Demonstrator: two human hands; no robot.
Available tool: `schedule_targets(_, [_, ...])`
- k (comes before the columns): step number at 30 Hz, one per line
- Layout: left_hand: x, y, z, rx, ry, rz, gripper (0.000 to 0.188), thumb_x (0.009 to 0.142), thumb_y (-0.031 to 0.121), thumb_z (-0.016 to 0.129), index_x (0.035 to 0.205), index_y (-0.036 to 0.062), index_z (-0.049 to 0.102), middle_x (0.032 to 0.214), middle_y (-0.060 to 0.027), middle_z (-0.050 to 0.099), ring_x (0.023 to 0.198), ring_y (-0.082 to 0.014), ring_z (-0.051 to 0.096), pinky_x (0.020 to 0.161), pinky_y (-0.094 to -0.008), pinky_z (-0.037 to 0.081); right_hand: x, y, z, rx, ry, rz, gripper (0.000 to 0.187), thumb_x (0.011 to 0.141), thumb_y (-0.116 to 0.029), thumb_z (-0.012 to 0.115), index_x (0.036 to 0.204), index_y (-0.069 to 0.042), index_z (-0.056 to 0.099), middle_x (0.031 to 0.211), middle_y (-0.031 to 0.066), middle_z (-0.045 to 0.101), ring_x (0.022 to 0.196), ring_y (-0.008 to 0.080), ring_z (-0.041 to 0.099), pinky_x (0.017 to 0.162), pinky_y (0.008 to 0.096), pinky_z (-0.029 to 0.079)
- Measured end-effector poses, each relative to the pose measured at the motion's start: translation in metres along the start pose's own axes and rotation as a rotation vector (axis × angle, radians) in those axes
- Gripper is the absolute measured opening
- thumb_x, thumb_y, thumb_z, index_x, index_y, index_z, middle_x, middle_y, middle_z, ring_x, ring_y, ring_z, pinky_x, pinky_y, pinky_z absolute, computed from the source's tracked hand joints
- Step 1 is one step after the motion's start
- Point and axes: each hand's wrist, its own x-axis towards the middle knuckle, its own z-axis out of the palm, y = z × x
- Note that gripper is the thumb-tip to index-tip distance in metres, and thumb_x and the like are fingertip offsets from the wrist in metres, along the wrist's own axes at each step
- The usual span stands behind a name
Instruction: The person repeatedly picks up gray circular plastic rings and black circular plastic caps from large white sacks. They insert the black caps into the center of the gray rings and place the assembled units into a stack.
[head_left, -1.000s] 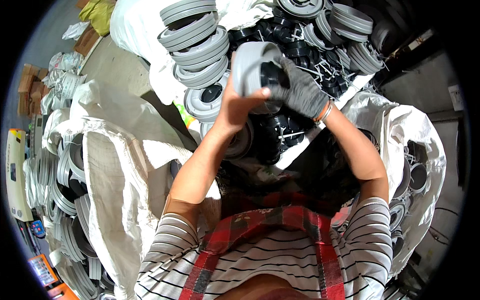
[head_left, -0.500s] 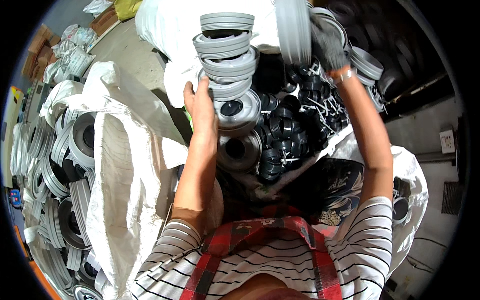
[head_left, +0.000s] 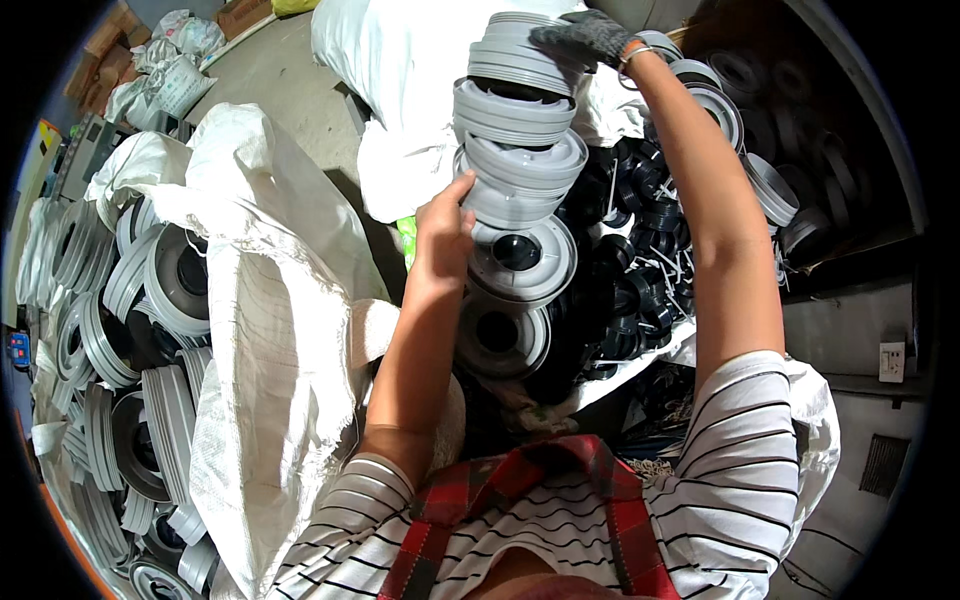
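A leaning stack of grey plastic rings (head_left: 525,150) rises in front of me, ridged at the sides. My right hand (head_left: 583,40), in a dark grey glove, grips the topmost grey plastic ring (head_left: 527,40) by its right side. Bare, my left hand (head_left: 443,225) rests against the stack's left side with its fingers stretched along it; some fingers are partly hidden. Lower down, two flanged grey pieces show their faces: a grey disc with a black centre (head_left: 540,262) and a grey disc with a dark hole (head_left: 520,352).
Right of the stack lies a heap of black plastic rings (head_left: 635,290) with thin white sticks among them. An open white woven sack (head_left: 285,330) stands at my left beside many grey rings (head_left: 165,420). More grey rings (head_left: 770,190) lie at the right, near a wall socket (head_left: 892,362).
My right hand has brought a grey ring leftward from the right side onto the stack's top. My left hand stays at the stack's side. The whole view has shifted a little.
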Motion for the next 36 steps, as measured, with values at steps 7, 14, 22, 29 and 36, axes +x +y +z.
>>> schedule_targets(7, [-0.007, -0.021, 0.009, 0.668, -0.012, 1.212, 0.037, 0.075, -0.016, 0.053, 0.111, -0.0090, 0.053, 0.103, -0.0214, 0.058, 0.092, -0.0264, 0.058, 0.085, -0.0339, 0.048, -0.055, -0.048, -0.044, 0.332, -0.017, 0.327, 0.040, 0.088, -0.043, 0.050, 0.097, -0.006, 0.062, 0.087, 0.0113, 0.064, 0.077, 0.0189, 0.061, 0.068, 0.0316, 0.048])
schedule_targets(14, [-0.036, -0.015, 0.041, -0.381, -0.174, 0.390, 0.049, 0.075, 0.001, 0.063, 0.119, -0.0030, 0.043, 0.100, -0.0180, 0.057, 0.086, -0.0258, 0.058, 0.075, -0.0383, 0.051, -0.151, -0.064, -0.064, 1.277, 0.410, 0.383, 0.026, 0.090, -0.022, 0.051, 0.104, -0.004, 0.062, 0.099, 0.0077, 0.063, 0.089, 0.0202, 0.058, 0.080, 0.0304, 0.045])
schedule_targets(22, [-0.158, 0.033, 0.051, -0.436, -0.296, 0.558, 0.075, 0.075, 0.005, 0.066, 0.134, -0.0046, 0.023, 0.119, -0.0150, 0.049, 0.105, -0.0211, 0.052, 0.090, -0.0334, 0.045, -0.274, -0.086, -0.156, 0.717, 0.971, 0.329, 0.026, 0.086, -0.007, 0.055, 0.109, 0.003, 0.058, 0.099, 0.0123, 0.064, 0.087, 0.0210, 0.062, 0.080, 0.0311, 0.049])
schedule_targets(29, [-0.286, 0.153, -0.051, -0.719, -0.236, 1.031, 0.054, 0.080, 0.003, 0.061, 0.126, -0.0031, 0.034, 0.113, -0.0131, 0.052, 0.102, -0.0202, 0.052, 0.090, -0.0331, 0.045, -0.217, -0.217, -0.342, 0.079, 0.763, -0.168, 0.028, 0.087, -0.017, 0.055, 0.106, 0.004, 0.058, 0.086, 0.0133, 0.063, 0.078, 0.0242, 0.062, 0.072, 0.0321, 0.050])
schedule_targets(36, [-0.359, 0.184, -0.110, -0.579, 0.280, 1.755, 0.043, 0.084, 0.002, 0.055, 0.123, -0.0038, 0.039, 0.110, -0.0130, 0.054, 0.100, -0.0197, 0.053, 0.090, -0.0299, 0.044, -0.193, -0.274, -0.379, -0.024, 0.623, -0.239, 0.031, 0.084, -0.026, 0.059, 0.097, 0.002, 0.059, 0.079, 0.0110, 0.062, 0.069, 0.0219, 0.059, 0.063, 0.0310, 0.048])
